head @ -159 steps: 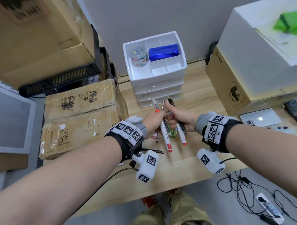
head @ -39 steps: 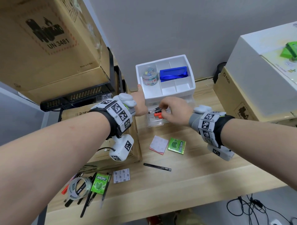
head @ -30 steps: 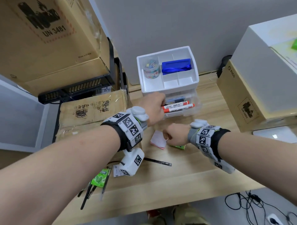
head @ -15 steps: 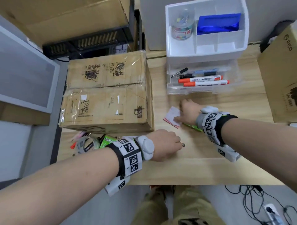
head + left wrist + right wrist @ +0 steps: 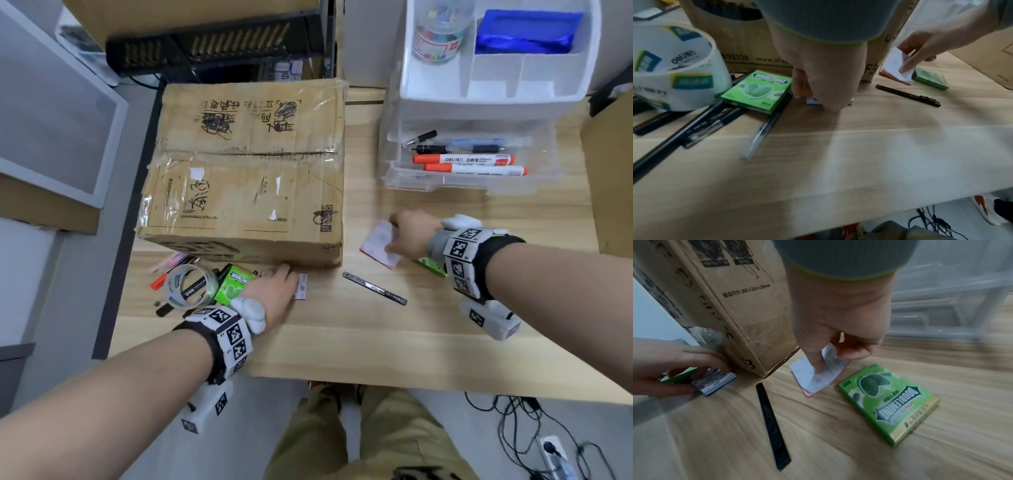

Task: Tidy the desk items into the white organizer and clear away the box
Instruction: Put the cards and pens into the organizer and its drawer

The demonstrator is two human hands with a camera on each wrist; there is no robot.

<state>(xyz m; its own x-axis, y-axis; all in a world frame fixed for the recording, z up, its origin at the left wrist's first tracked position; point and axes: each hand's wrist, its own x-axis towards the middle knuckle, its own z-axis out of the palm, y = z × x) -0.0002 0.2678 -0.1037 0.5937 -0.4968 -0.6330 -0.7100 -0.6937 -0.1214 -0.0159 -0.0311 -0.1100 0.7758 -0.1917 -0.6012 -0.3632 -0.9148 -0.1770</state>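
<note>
My right hand pinches a white-and-pink sticky note pad on the desk, index finger on top and thumb at its back edge. A green gum pack lies just right of it. My left hand grips a small blue-and-white packet at the front corner of the cardboard box. The white organizer stands at the back right. Its clear drawer is pulled out and holds pens and two orange-capped markers.
A black utility knife lies between my hands. Left of my left hand are a tape roll, a second green gum pack and several pens. Another carton's edge stands at the far right.
My left hand has moved left from the knife's end to the small packet by the box corner. My right hand stays on the note pad.
</note>
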